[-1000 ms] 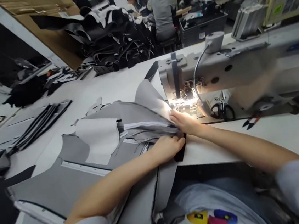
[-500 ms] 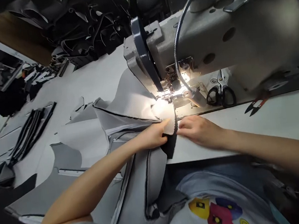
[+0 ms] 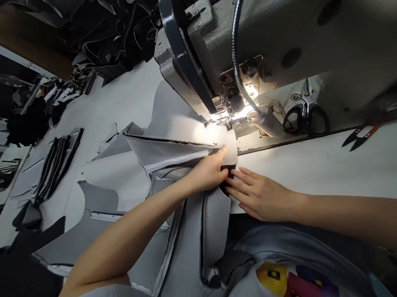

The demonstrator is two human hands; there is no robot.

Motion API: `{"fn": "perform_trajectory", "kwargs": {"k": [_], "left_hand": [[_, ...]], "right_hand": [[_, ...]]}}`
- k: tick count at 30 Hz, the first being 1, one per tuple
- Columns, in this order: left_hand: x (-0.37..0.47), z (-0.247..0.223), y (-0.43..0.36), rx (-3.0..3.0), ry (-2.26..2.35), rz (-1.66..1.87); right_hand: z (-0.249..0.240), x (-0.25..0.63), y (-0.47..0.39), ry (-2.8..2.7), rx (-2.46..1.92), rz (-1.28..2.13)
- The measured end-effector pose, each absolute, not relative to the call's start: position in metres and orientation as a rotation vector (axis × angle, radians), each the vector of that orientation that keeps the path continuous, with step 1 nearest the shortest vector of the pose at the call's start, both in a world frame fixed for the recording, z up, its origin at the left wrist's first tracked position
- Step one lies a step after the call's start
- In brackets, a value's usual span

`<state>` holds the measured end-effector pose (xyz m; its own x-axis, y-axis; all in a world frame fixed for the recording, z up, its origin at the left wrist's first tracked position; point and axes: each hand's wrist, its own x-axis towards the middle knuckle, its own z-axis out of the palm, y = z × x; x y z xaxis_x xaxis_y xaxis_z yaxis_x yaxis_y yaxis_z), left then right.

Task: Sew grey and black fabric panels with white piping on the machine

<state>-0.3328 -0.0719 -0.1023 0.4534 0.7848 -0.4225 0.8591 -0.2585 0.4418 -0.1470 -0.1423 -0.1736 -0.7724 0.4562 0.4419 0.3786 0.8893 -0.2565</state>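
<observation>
Grey mesh fabric [image 3: 179,138] with dark edges and white strips lies bunched at the sewing machine [image 3: 188,50], one corner under the lit presser foot [image 3: 229,122]. My left hand [image 3: 208,170] is closed on the fabric just in front of the foot, thumb and fingertips pressed on it. My right hand [image 3: 263,193] lies open and flat to the right, its fingers stretched toward the left hand. Its fingertips touch a small black piece [image 3: 228,173] at the fabric's lower edge. More of the grey fabric hangs over the table edge toward my lap.
Black-handled scissors [image 3: 306,113] lie on the machine bed, right of the lamp head [image 3: 268,121]. Thread snips [image 3: 363,133] rest farther right. Stacked dark-edged pieces [image 3: 58,165] are on the white table [image 3: 125,94] at left. A pile of black material [image 3: 115,29] stands behind.
My right hand has gone from bent fingers at the fabric's right edge to lying flat, lower and closer to my left hand. The camera view has shifted nearer the machine.
</observation>
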Motion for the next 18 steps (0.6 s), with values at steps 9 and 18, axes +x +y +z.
{"fn": "perform_trajectory", "kwargs": {"k": [9,18], "left_hand": [[-0.325,-0.111,-0.038,2.209,1.543,-0.115],[-0.312,-0.119,-0.027,2.381,1.582,0.106]], "right_hand": [[-0.169,-0.154,-0.106,-2.589,-0.592,0.039],[-0.165,-0.140,-0.071,-2.601,-0.728,-0.029]]}}
